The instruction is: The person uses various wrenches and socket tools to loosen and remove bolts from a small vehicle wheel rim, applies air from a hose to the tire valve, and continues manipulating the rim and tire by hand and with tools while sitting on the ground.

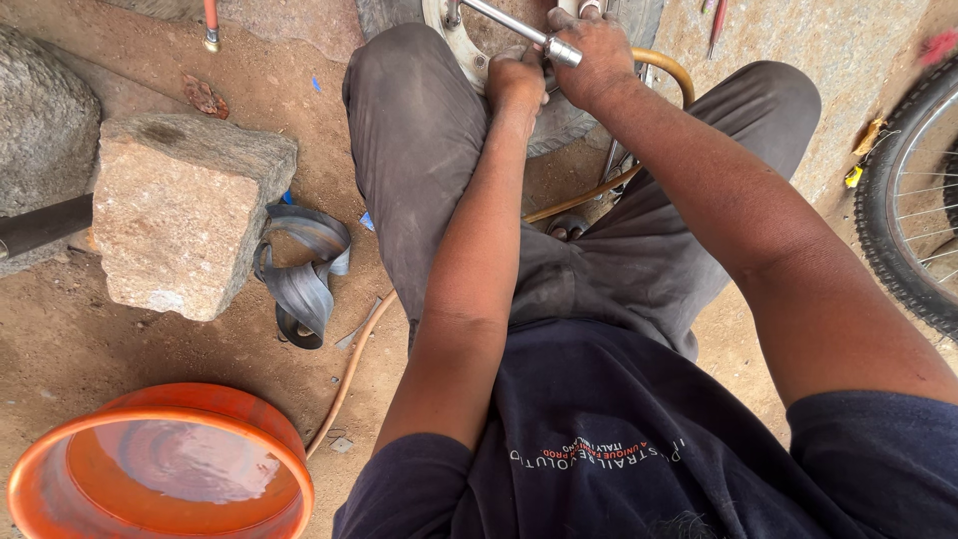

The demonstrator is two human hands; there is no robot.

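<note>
Gripping a metal wrench (509, 25) at a wheel (559, 120) at the top centre of the frame, both hands closed on it.

The left hand (516, 82) and right hand (599, 55) clench the tool where its socket end meets the wheel's hub; I judge the fastener work unfinished, the tool being engaged. Knees hem the wheel; stone block (185, 215) and orange basin (160, 469) crowd the left, a bicycle tyre (898, 230) the right edge.

knees (419, 120) flank hands (559, 65), stone block (185, 220) left, open dirt (60, 339) beside
</note>
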